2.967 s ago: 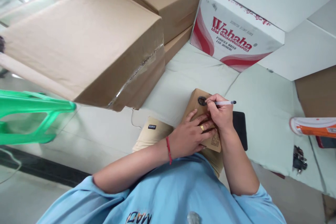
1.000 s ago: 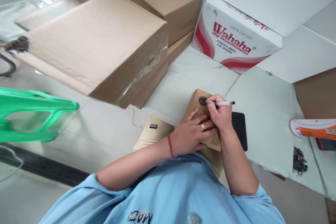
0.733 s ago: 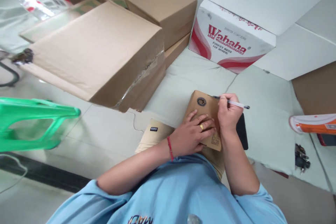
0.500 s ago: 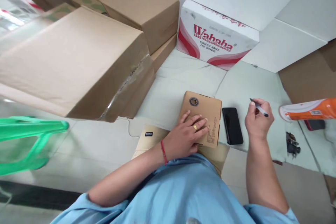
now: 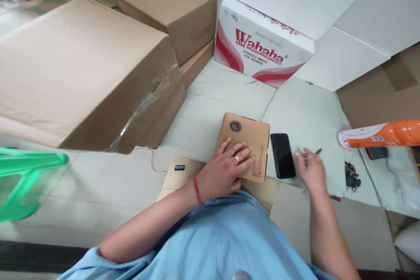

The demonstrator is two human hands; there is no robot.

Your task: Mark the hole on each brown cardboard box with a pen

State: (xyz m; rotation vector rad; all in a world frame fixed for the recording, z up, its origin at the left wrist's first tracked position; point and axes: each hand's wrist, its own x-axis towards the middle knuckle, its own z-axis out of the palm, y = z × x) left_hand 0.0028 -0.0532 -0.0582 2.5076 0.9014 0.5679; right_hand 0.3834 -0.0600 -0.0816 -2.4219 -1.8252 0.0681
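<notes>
My left hand (image 5: 228, 167) lies flat on a small brown cardboard box (image 5: 241, 124), its fingers stretched over the printed top. The box has a dark round mark near its far left corner and rests at the near edge of the covered surface. Over the surface to the right, my right hand (image 5: 311, 170) is closed round a pen (image 5: 318, 151). Only the pen's dark tip shows clearly, pointing right past the fingers; motion blurs the fingertips. A black phone (image 5: 283, 156) lies between the box and my right hand.
Large cardboard boxes (image 5: 85, 65) are stacked at the left. A white and red Wahaba-style water carton (image 5: 262, 46) stands at the back. On the right are an orange and white canister (image 5: 377, 134), a bunch of keys (image 5: 352, 177) and a green plastic stool (image 5: 29, 162) far left.
My right hand has moved left and down towards the phone and turned, so the pen tip now points right. My left hand stays on the box. The view has shifted slightly right.
</notes>
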